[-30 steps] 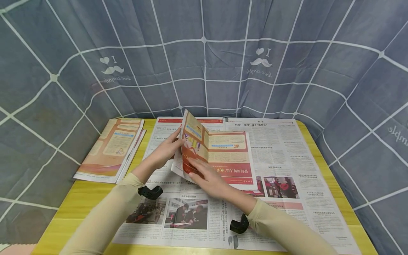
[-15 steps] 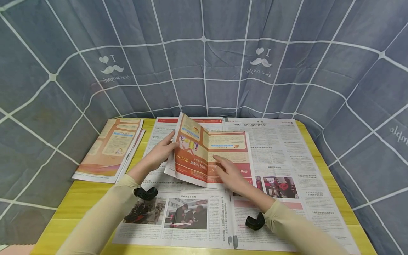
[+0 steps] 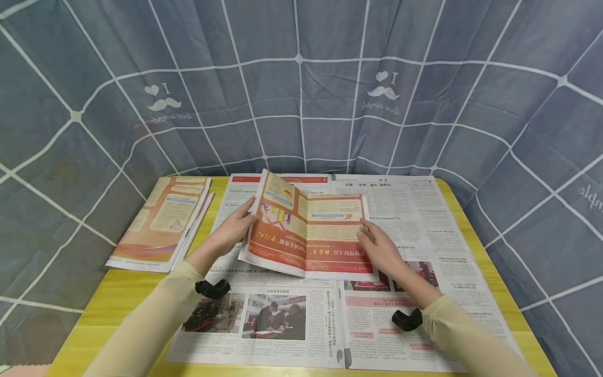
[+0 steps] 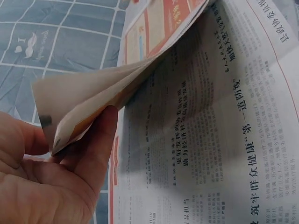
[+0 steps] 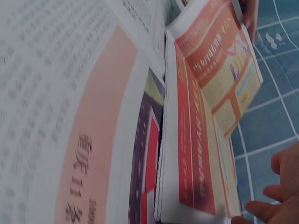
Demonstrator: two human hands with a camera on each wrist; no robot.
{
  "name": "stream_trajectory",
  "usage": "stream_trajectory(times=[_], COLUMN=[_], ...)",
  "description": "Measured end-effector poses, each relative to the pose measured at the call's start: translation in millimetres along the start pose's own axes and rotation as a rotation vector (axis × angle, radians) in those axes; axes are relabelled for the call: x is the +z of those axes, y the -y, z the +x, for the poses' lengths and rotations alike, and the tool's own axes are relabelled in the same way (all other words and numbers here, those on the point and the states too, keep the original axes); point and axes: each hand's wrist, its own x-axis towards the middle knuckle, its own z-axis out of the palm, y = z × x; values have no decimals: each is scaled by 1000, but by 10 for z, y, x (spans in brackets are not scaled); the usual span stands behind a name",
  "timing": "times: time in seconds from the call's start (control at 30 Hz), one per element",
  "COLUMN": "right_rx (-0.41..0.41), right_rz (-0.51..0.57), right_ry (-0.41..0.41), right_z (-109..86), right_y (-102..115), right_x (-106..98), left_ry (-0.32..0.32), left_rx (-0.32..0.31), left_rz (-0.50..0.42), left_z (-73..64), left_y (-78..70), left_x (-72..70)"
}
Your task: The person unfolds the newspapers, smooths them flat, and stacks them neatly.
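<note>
A red-and-orange newspaper (image 3: 333, 236), folded small, lies opened like a booklet in the middle of the table. Its left leaves (image 3: 279, 225) stand raised at a slant. My left hand (image 3: 234, 226) pinches their outer edge between thumb and fingers; in the left wrist view the hand (image 4: 60, 172) has the bent sheets (image 4: 88, 95) between its fingertips. At the right edge of the same newspaper is my right hand (image 3: 382, 249), fingers loosely extended. The right wrist view shows that hand (image 5: 275, 193) beside the page edge, one fingertip at or touching it.
A large newspaper (image 3: 414, 220) lies spread flat underneath, covering much of the yellow wooden table (image 3: 110, 301). A stack of folded newspapers (image 3: 160, 222) sits at the left. A grey checked curtain (image 3: 301, 89) hangs around the back and sides.
My left hand has swung the left leaves outward and lower, so the newspaper lies wider open. My right hand has moved from the left leaves across the page to the right edge.
</note>
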Motion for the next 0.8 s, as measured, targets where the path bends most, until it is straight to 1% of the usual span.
stream_trajectory(times=[0.17, 0.3, 0.43, 0.53, 0.67, 0.8], right_rx=[61, 119, 199, 254, 288, 284], right_rz=[47, 104, 222, 279, 269, 265], right_ry=[-9, -7, 5, 17, 30, 28], right_z=[10, 32, 55, 61, 55, 59], right_y=[-81, -86, -91, -96, -103, -101], right_x=[-135, -212, -260, -283, -291, -264], left_ry=[-5, -15, -30, -42, -63, -85], left_rx=[0, -11, -29, -39, -59, -78], left_rz=[7, 5, 22, 38, 52, 94], left_z=[18, 33, 45, 56, 82, 103], left_y=[55, 106, 180, 247, 346, 424], left_x=[-17, -26, -40, -42, -38, -35])
